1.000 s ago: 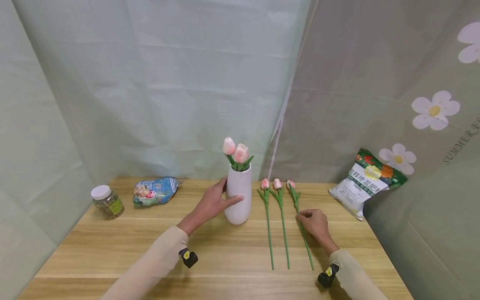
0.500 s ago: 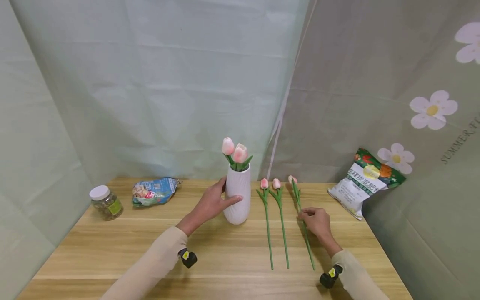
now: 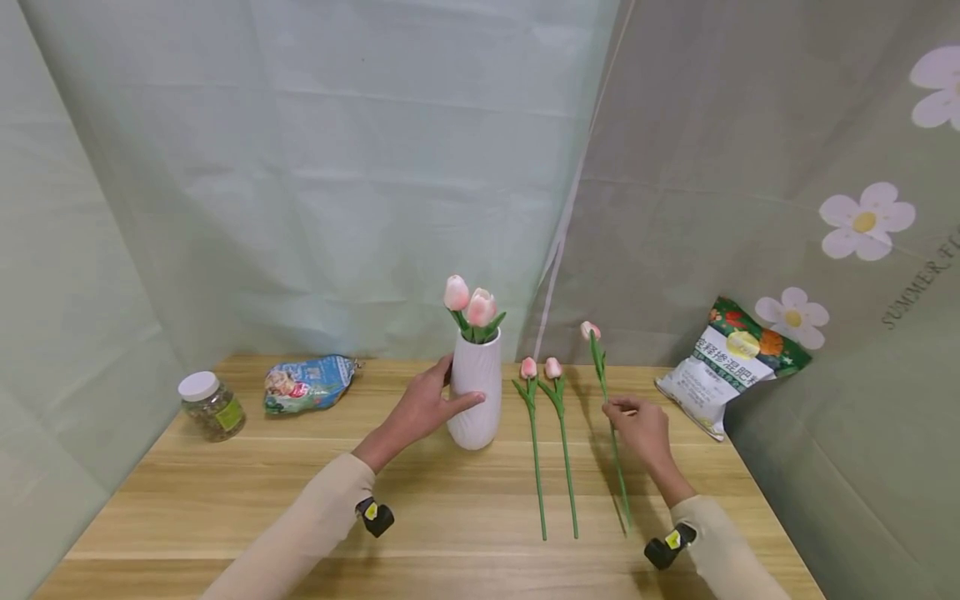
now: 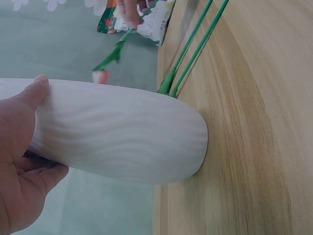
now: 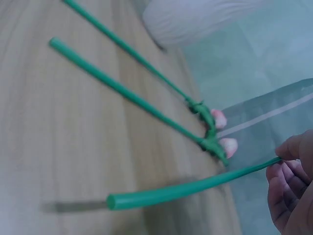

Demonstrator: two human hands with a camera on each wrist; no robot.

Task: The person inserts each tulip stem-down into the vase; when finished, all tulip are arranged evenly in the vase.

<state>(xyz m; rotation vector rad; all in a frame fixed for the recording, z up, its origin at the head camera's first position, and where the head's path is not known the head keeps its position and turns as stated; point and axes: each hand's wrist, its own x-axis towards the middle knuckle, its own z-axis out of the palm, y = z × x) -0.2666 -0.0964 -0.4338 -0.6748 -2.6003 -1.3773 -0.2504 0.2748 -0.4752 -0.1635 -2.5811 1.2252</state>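
Observation:
A white ribbed vase (image 3: pixel 476 392) stands upright on the wooden table, with two pink tulips (image 3: pixel 469 302) in its mouth. My left hand (image 3: pixel 427 406) holds the vase's left side, thumb across the front; the left wrist view shows fingers and thumb around the vase wall (image 4: pixel 122 132). My right hand (image 3: pixel 640 427) pinches the green stem of a pink tulip (image 3: pixel 601 358) about mid-length. In the right wrist view this tulip stem (image 5: pixel 195 186) is raised off the table, its shadow beneath. Two more tulips (image 3: pixel 535 433) lie side by side between the vase and my right hand.
A lidded jar (image 3: pixel 213 406) and a blue bag (image 3: pixel 310 383) sit at the back left of the table (image 3: pixel 420 533). At the back right a white and green bag (image 3: pixel 731 367) leans on the fabric wall (image 3: pixel 825 433). Cloth also hangs behind the table.
The right hand has lifted the tulip off the table, its bloom rising and the stem standing steeper. The left hand and the vase have stayed in place.

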